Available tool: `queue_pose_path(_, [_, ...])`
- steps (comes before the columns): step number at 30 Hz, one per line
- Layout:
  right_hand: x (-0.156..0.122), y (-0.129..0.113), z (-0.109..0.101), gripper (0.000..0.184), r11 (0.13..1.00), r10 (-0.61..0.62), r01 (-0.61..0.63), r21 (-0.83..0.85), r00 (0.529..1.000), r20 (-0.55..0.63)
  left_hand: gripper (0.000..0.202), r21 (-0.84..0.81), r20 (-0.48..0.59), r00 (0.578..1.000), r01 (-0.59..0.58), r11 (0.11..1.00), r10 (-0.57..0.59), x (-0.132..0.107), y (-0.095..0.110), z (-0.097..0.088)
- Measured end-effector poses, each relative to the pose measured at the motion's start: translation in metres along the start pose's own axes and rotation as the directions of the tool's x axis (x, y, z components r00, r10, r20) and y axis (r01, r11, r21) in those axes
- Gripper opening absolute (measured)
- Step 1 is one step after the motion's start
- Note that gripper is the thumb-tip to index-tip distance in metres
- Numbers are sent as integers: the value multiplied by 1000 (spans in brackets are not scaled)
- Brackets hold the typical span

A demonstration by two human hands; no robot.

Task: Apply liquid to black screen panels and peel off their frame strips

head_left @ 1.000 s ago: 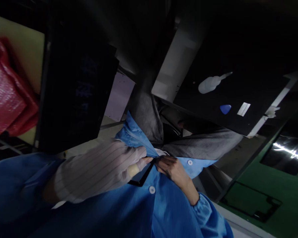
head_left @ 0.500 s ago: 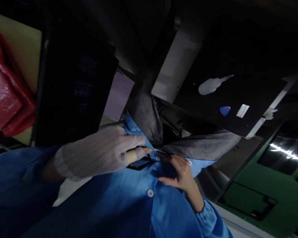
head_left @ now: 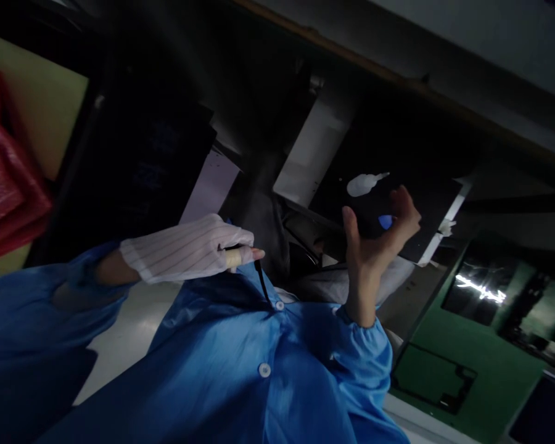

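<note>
My left hand wears a white striped glove with tan tape on one finger. It pinches the top edge of a thin black flat piece, seen edge-on against the front of my blue coat. My bare right hand is raised off my lap with the palm turned toward me, fingers apart and holding nothing. Its fingertips are close to a small blue pick on a black mat. A white drop-shaped item lies on the same mat.
The view is dark and tilted. A large black crate-like box stands at the left, with a red bubble-wrap bag beyond it. A green surface with a black outlined frame lies at the lower right. Grey trousers show under the mat.
My right hand left the coat front and rose toward the mat, opening. My left hand lifted the black piece so that it now hangs edge-on. The camera tipped upward.
</note>
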State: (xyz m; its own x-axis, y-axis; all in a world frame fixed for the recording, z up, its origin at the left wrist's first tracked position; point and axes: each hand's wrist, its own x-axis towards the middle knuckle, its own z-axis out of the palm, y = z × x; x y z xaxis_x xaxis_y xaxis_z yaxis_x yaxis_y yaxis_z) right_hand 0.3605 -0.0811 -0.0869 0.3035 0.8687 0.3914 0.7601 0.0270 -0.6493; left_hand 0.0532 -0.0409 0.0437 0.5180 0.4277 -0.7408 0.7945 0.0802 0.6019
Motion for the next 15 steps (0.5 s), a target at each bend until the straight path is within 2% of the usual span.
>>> queue_pose_path(2, [10, 5, 14, 63, 1000, 16, -15, -19, 1000, 11, 60, -39, 18, 1000, 14, 999, -14, 2, -1, -4])
queue_pose_path(5, [22, 7, 31, 40, 998, 66, -66, -5, 998, 6, 59, -5, 2, 1000, -19, 1000, 19, 2, -7, -6])
queue_pose_path(8, [25, -1, 29, 30, 985, 96, -93, 146, 995, -13, 62, 4, -17, 1000, -12, 1000, 12, 0, -13, -5])
queue_pose_path(10, [12, -12, 11, 28, 944, 99, -89, 319, 995, -13, 65, -7, -35, 999, 25, 1000, -25, 0, -15, -6])
queue_pose_path(12, [-16, -24, -17, 26, 892, 135, -115, 438, 991, -15, 64, -4, -49, 997, 68, 998, -68, 2, -15, -8])
queue_pose_path(14, [-56, -36, -51, 24, 863, 208, -211, 458, 976, 58, 62, 28, -68, 994, 89, 996, -87, 6, -14, -11])
queue_pose_path(15, [-79, -42, -68, 22, 878, 216, -242, 413, 970, 109, 61, 47, -66, 994, 92, 995, -89, 8, -14, -13])
